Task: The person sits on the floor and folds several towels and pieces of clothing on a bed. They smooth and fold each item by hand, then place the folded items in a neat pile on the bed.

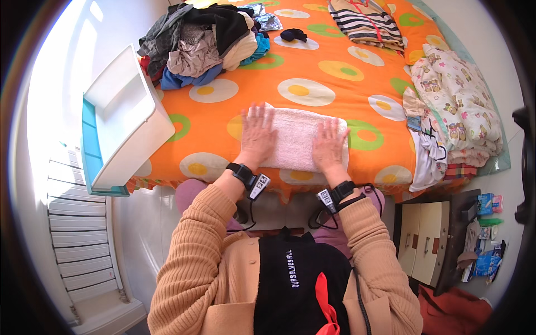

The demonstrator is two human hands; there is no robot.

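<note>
A folded pale pink terry towel [293,136] lies flat near the front edge of the bed. My left hand [257,136] rests palm down on its left end, fingers apart and pointing away from me. On the right end, my right hand [328,144] presses in the same way with spread fingers. Neither hand grips the cloth. Under the towel is an orange bedspread [255,88] printed with fried-egg shapes and green rings. A strapped device with a cable sits on each wrist.
A white and teal plastic bin [130,125] lies tipped at the bed's left edge. Behind it is a heap of clothes [201,42]. A dark bundled cloth [293,35], a striped garment [368,21] and a bear-print quilt [456,104] lie farther off. A cabinet [425,240] stands at right.
</note>
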